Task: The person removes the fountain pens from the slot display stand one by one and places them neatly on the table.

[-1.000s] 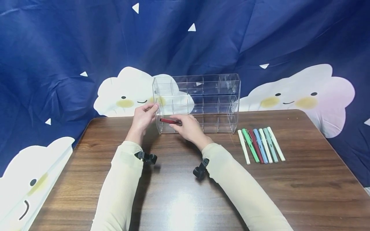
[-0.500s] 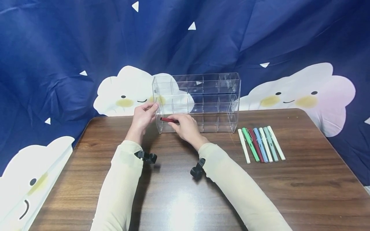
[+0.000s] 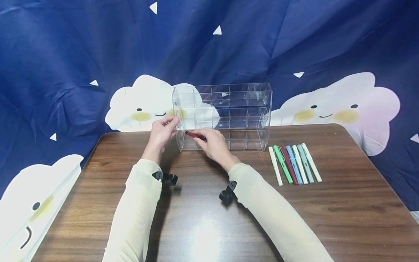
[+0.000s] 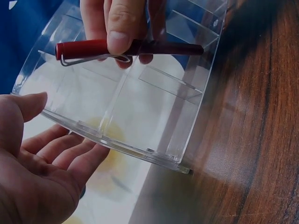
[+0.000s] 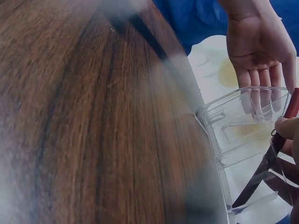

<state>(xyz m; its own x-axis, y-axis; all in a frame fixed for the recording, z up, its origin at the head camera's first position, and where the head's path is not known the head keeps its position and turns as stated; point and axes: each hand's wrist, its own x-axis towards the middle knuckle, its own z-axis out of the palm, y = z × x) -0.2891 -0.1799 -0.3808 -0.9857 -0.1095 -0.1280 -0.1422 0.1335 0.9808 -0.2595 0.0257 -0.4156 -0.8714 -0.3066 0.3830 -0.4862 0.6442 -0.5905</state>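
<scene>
A clear plastic organizer with tiers of small compartments stands at the back of the table. My left hand holds its left side, thumb at the front edge and fingers along the outer wall. In my right hand is a dark red pen, pinched between thumb and fingers near its metal clip. The clip end points up and to the left in the head view. Its far end overlaps the organizer's bottom tier in both wrist views.
On the wooden table, right of the organizer, several capped pens lie side by side: white, green, dark red, blue and teal. A blue curtain with cloud prints hangs right behind the table.
The red pen's clip end has shifted slightly right and up, and the pen slants more steeply. My right hand moved a little with it; the left hand stayed on the organizer.
</scene>
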